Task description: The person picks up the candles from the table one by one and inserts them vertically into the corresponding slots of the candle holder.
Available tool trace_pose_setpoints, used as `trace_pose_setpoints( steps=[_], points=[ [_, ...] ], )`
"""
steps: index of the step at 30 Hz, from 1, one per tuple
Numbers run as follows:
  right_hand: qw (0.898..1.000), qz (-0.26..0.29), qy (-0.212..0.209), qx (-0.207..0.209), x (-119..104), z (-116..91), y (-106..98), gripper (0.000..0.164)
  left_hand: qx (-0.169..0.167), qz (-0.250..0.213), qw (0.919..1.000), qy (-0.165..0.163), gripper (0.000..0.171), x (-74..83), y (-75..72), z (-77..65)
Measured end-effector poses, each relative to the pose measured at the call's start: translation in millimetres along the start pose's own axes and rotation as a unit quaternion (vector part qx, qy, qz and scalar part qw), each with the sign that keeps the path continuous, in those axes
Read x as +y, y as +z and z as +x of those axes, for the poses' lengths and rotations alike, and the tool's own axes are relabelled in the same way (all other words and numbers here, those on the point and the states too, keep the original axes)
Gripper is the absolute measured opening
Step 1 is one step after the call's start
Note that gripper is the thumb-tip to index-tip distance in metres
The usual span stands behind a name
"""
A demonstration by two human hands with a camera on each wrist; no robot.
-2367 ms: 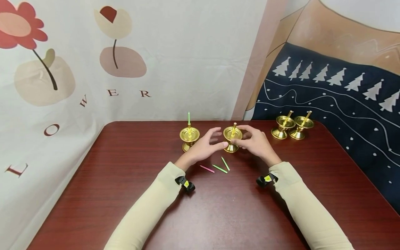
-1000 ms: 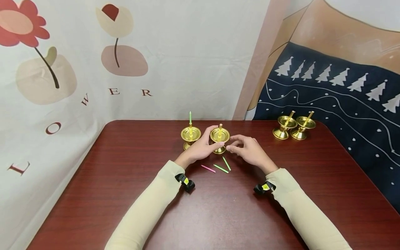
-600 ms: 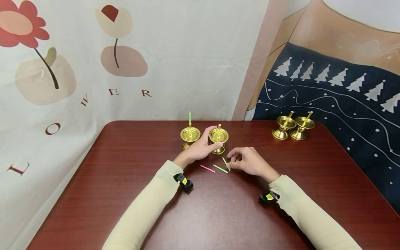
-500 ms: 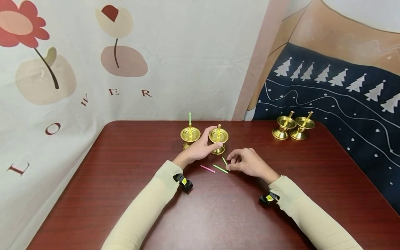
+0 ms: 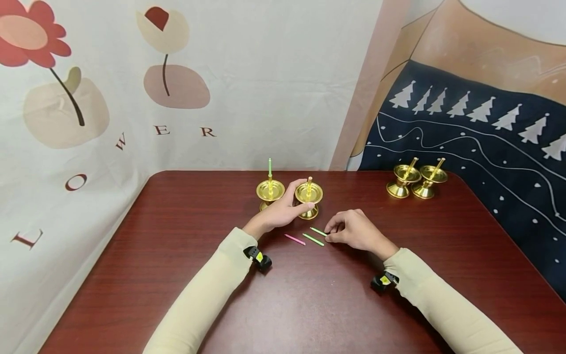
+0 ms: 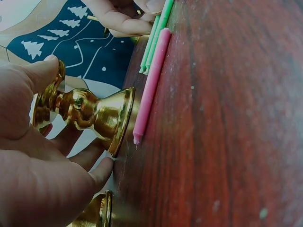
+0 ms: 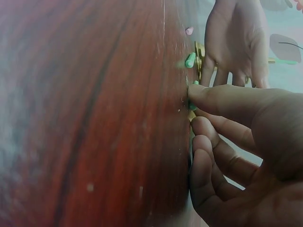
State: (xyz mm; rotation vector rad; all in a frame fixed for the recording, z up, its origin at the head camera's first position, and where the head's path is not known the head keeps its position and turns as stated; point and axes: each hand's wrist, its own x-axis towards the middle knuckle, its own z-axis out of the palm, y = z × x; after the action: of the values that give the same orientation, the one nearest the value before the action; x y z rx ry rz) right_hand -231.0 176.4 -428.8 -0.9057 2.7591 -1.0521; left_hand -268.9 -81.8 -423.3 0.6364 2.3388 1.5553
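My left hand (image 5: pixel 280 210) holds a brass candlestick (image 5: pixel 309 193), its thumb at the dish rim and the fingers reaching behind. The candlestick stands upright on the table, its socket bare; in the left wrist view its flared foot (image 6: pixel 116 118) meets the tabletop. My right hand (image 5: pixel 357 231) pinches the near end of a green candle (image 5: pixel 317 231) between thumb and index finger, low at the table. Its fingers hide that end. Beside it lie a second green candle (image 5: pixel 313 240) and a pink candle (image 5: pixel 295 240), roughly parallel.
Left of the held candlestick, another brass candlestick (image 5: pixel 270 191) bears an upright green candle (image 5: pixel 270 168), partly behind my left hand. Two more candlesticks, a nearer-left one (image 5: pixel 399 184) and its neighbour (image 5: pixel 425 186), stand at the back right. Printed cloths hang behind the table (image 5: pixel 305 305).
The candlestick moved left into my left hand's grip. My right hand left it, came down to the candles, and took one green candle, which has turned nearly parallel to the other.
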Motion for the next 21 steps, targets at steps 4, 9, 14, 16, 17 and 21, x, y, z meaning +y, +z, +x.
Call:
trace_pose_setpoints(
  steps=[4,9,14,16,17,21],
  points=[
    [1.000,-0.003,0.001,-0.002,0.0,0.9,-2.0,0.014,0.001,0.001,1.0000,0.000,0.079,0.0,-0.2,-0.4],
    [1.000,-0.011,0.006,-0.007,0.0,0.9,-4.7,0.013,0.000,0.004,1.0000,-0.001,0.080,0.0,-0.4,-0.6],
    [1.000,-0.016,0.005,-0.019,1.6,1.0,-6.8,0.009,0.001,0.002,1.0000,0.000,0.080,-0.8,-0.5,-0.3],
    [1.000,-0.020,-0.002,-0.020,2.1,1.3,-7.0,0.011,0.002,0.000,1.0000,0.001,0.079,-0.8,-0.5,-0.6],
    [1.000,-0.021,-0.007,-0.020,2.4,1.4,-7.0,0.013,0.002,0.000,1.0000,0.001,0.079,-1.0,-0.6,-0.9],
    [0.999,-0.030,-0.024,-0.020,3.3,1.8,-7.8,0.019,0.002,0.001,1.0000,0.004,0.077,0.3,-0.7,-1.6]
  ],
)
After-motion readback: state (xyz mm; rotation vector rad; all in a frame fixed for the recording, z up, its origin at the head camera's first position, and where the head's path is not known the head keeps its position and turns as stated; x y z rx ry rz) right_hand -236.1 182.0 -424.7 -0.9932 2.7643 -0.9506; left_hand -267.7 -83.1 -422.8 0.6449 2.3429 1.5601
